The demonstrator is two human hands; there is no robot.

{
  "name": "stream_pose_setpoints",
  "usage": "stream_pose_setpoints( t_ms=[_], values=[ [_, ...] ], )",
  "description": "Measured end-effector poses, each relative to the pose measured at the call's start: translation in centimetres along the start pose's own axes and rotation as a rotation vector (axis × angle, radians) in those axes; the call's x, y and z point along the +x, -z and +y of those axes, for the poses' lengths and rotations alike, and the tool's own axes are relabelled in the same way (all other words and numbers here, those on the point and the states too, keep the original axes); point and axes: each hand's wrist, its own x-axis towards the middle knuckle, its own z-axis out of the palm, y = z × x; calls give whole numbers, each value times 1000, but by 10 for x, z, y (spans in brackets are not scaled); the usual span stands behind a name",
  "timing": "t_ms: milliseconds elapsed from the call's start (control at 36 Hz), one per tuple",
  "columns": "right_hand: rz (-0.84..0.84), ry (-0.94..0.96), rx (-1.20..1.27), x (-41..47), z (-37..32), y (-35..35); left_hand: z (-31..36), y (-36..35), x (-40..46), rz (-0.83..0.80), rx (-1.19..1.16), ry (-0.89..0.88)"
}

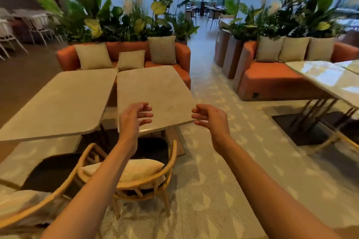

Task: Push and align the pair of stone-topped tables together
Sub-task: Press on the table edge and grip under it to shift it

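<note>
Two beige stone-topped tables stand side by side in front of an orange sofa. The left table (58,101) and the right table (153,91) nearly touch at their far corners, and a wedge-shaped gap widens between them toward me. My left hand (134,116) hovers over the near edge of the right table, fingers curled and apart, holding nothing. My right hand (209,115) is open beside that table's near right corner, just off the edge and not touching it.
A wicker chair (136,176) with a cream cushion stands under my left arm, in front of the right table. Part of another chair (25,211) shows at the lower left. The orange sofa (124,54) with pillows backs the tables. More stone tables (326,79) stand at the right across a carpeted aisle.
</note>
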Motion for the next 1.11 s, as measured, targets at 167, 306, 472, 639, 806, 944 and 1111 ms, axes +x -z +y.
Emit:
stream_pose_setpoints(
  t_ms=[167, 306, 472, 639, 806, 944, 1111],
  values=[
    [97, -25, -40, 134, 24, 45, -62, -98, 111, -88, 59, 58],
    [63, -84, -63, 254, 49, 72, -128, -168, 205, -39, 67, 166],
    [-66, -221, -144, 370, 66, 86, -185, -213, 281, 125, 101, 361],
    [-234, -329, -259, 481, 90, 73, -223, -226, 358, 275, 152, 409],
    [-481, -314, -433, 594, 119, 37, -271, -244, 446, 437, 163, 448],
    [-775, -271, -681, 664, 135, 1, -305, -259, 486, 560, 188, 521],
    [-1131, -128, -972, 713, 159, -30, -322, -278, 479, 764, 293, 606]
  ],
)
